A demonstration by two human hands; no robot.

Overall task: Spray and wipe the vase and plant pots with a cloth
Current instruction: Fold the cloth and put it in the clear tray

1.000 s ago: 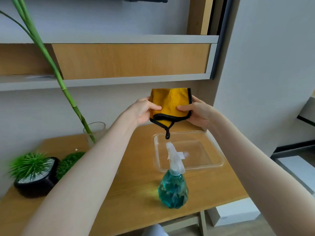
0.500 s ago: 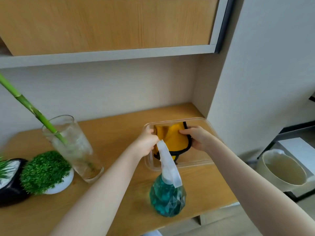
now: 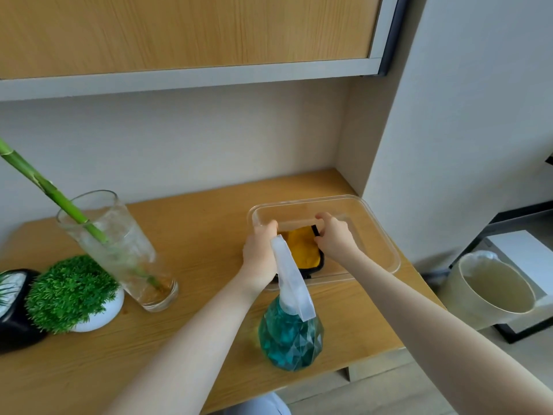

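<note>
Since a second ago both hands have come down from chest height, where they held the yellow cloth (image 3: 300, 250) up in the air, and the cloth now lies inside the clear plastic tray (image 3: 386, 250) on the table (image 3: 194, 229).

Head view: the left hand (image 3: 259, 253) is at the tray's near left corner with its fingers curled over the cloth's left edge; part of that hand is hidden behind the sprayer head, so how firmly its grip closes on the fabric is hard to judge, though it looks like a pinch. The right hand (image 3: 334, 238) has thumb and fingers curled round the cloth's black-trimmed right edge, holding it against the tray floor. The cloth sits folded, in the left half of the tray, its black border showing at the near and right sides.

Just in front of the tray stands the spray bottle (image 3: 290, 336), teal liquid in a faceted body, white trigger head leaning up toward the left hand. Well to the left a tall glass vase (image 3: 119, 250) stands tilted in the wide lens, with a green stalk (image 3: 48, 187) rising out of it. Beside the vase is a white pot (image 3: 98, 316) with a round green tuft, touching a black pot (image 3: 15, 330) at the frame edge. On the floor to the right stands a lined waste bin (image 3: 490, 292).
</note>
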